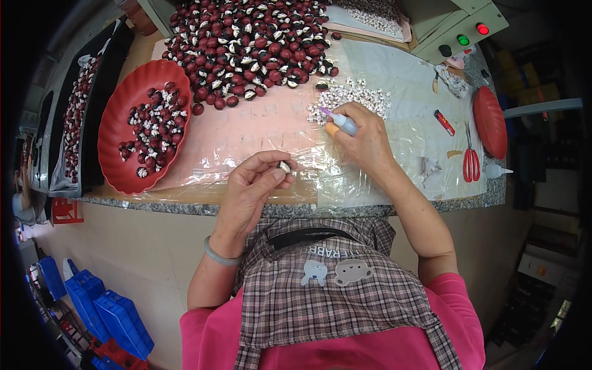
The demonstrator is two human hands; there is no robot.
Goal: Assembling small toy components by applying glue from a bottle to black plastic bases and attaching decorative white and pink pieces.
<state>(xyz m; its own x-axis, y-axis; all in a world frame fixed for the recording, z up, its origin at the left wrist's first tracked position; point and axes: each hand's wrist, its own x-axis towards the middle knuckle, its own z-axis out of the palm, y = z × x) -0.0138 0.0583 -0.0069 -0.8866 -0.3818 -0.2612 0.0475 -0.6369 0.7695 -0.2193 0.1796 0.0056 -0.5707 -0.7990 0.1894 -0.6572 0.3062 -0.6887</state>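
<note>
We're looking down through one head-worn fisheye, facing across the worktable [271,211]. It's close enough that our left hand [253,180] and right hand [365,139] sit mid-frame.

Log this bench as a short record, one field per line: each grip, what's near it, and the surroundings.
Left grip: pinching a small round black-and-white piece
Right grip: holding a translucent plastic squeeze bottle with a purple tip
Near the tip: scattered small white pieces; contact unclear
Back of bench: heap of round dark-red, black and white pieces
Left side: red scalloped dish holding dark-red and white pieces
Right side: red-handled scissors; another red scalloped dish
</note>
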